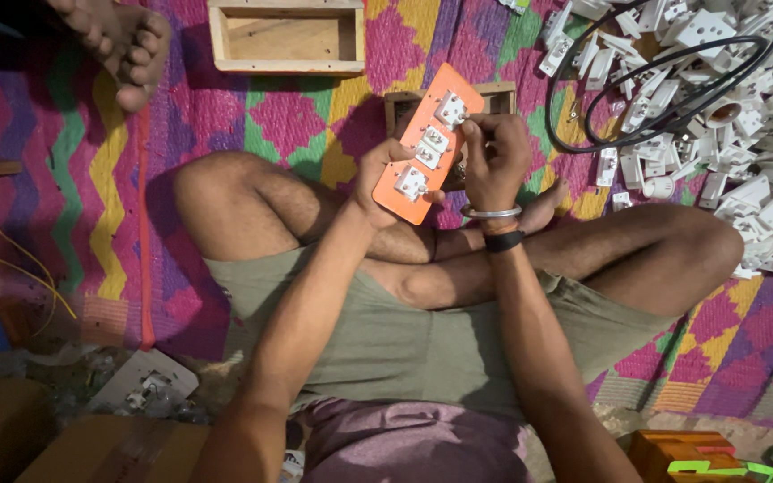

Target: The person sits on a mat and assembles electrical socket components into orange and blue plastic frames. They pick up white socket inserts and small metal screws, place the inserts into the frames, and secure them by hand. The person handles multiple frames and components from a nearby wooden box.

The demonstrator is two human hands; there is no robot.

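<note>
Purple cloth and green shorts (pixel 422 340) sit closest to the camera, on the lap of a person sitting cross-legged on a bright patterned mat (pixel 315 116). Above the knees, both hands hold up an orange plate (pixel 427 143) with three white sockets (pixel 428 146) set in a row along it. This plate is long and tilted, its top end pointing up and to the right.

Left hand (pixel 382 179) wraps around the plate's lower end from the left side — thumb on the front, a tight grip. Right hand (pixel 494 156) is closed at the plate's right edge, with the fingertips pinched by the top socket; whether they hold something small there cannot be told. A metal bangle (pixel 491 213) and a black band (pixel 503 240) sit on that wrist.

Just behind the plate lies a small dark wooden frame (pixel 494 97). Further up is a pale wooden box (pixel 286 36). To the right, a big heap of white socket parts (pixel 753 134) covers the mat, with a black cable (pixel 673 80) looped over it. Someone else's bare foot (pixel 131 45) rests at the top left.
</note>
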